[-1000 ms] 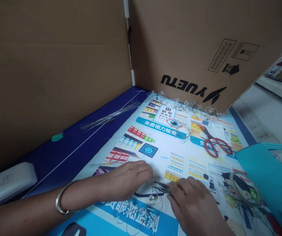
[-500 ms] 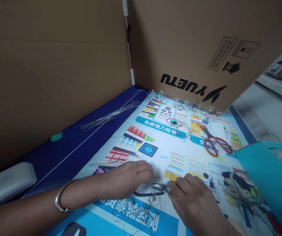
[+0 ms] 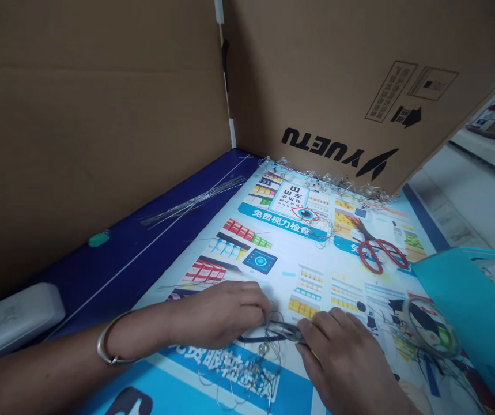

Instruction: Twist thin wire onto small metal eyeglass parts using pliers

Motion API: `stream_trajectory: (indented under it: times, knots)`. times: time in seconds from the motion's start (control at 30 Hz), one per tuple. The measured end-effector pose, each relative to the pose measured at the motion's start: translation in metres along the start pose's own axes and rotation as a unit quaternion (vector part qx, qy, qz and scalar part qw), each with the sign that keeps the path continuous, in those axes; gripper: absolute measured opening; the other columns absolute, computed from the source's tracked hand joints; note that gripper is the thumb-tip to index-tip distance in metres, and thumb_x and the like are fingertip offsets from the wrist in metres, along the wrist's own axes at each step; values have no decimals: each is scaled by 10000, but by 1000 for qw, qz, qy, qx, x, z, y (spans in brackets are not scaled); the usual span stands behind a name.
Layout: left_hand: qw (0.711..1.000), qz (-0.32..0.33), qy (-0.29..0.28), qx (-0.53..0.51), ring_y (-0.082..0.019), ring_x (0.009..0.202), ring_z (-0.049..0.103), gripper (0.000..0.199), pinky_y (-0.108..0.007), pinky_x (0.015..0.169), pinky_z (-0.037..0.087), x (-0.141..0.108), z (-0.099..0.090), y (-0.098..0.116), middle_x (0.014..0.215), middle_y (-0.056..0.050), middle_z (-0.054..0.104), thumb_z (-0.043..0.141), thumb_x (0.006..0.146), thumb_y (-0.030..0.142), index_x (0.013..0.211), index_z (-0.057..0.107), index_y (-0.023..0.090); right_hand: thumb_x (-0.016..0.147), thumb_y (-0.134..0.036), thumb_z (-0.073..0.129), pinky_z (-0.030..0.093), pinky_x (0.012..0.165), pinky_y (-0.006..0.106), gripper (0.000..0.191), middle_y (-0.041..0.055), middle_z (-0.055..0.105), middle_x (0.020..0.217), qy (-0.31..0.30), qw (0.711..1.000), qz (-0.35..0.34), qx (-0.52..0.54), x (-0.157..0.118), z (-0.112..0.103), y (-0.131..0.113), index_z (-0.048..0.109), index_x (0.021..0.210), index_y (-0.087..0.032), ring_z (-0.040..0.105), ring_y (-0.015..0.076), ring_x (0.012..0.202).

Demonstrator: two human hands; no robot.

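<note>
In the head view my right hand (image 3: 344, 351) is closed around pliers (image 3: 288, 330), whose metal jaws point left toward my other hand. My left hand (image 3: 234, 311), with a bangle on its wrist, is closed, its fingertips at a thin wire (image 3: 274, 317) that loops by the jaws. Whether the jaws grip that wire I cannot tell. Just below both hands, a tangle of thin wire pieces (image 3: 247, 369) lies on the printed sheet, with a small clear bead-like piece (image 3: 263, 349) near its top.
Red-handled scissors (image 3: 383, 253) and a coil of wire (image 3: 431, 328) lie to the right, near a turquoise box (image 3: 472, 311). Straight wires (image 3: 195, 202) rest at the left. Small wire pieces (image 3: 329, 181) line the cardboard wall (image 3: 325, 75). A white device (image 3: 18, 323) stands at lower left.
The pliers have turned slightly and their jaws sit a little farther right. My right hand has shifted slightly right and down; my left hand stays nearly in place.
</note>
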State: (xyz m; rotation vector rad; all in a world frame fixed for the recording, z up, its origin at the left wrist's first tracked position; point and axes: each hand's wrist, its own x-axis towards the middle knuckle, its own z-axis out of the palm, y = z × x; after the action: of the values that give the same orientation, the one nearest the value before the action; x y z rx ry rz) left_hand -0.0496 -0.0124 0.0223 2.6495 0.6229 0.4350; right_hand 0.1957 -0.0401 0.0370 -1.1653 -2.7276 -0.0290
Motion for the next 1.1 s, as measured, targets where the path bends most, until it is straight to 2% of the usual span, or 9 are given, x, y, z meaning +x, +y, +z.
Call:
stream_trajectory:
  times: [0.17, 0.47, 0.63, 1.0, 1.1]
  knots:
    - [1000, 17, -8, -12, -175, 875, 523, 169, -277, 756, 426, -1, -2, -2, 1021, -48, 591, 454, 750, 31, 785, 534, 176, 759, -217, 558, 258, 633, 304, 84, 6, 543, 715, -12, 999, -23, -28, -1, 5, 3, 565, 843, -216, 459, 164, 702]
    - [999, 31, 1, -34, -170, 874, 551, 185, -264, 747, 448, -3, -5, -6, 1003, -47, 611, 476, 710, 5, 750, 534, 176, 777, -210, 572, 242, 616, 318, 57, -9, 518, 678, 8, 998, -58, -35, 4, 12, 9, 535, 819, -216, 432, 164, 671]
    - [999, 30, 9, -45, -166, 871, 560, 202, -256, 739, 458, -3, -8, -5, 1000, -47, 619, 463, 705, -7, 750, 523, 181, 765, -187, 587, 242, 622, 326, 138, -7, 525, 715, -2, 997, -70, -45, 3, 16, 10, 527, 886, -214, 426, 162, 685]
    - [996, 8, -31, -83, -181, 982, 536, 351, -286, 835, 451, -3, -11, -7, 1055, -63, 605, 413, 719, -25, 966, 534, 193, 757, -157, 583, 250, 615, 324, 180, -7, 523, 737, -6, 995, -88, -36, 4, 19, 9, 521, 920, -202, 415, 157, 688]
    - [996, 0, -37, -79, -184, 987, 531, 337, -287, 831, 452, -4, -11, -9, 1071, -66, 596, 408, 755, -1, 1001, 529, 195, 759, -167, 584, 253, 616, 325, 185, -8, 524, 743, -2, 995, -93, -40, 5, 19, 9, 523, 930, -203, 418, 159, 690]
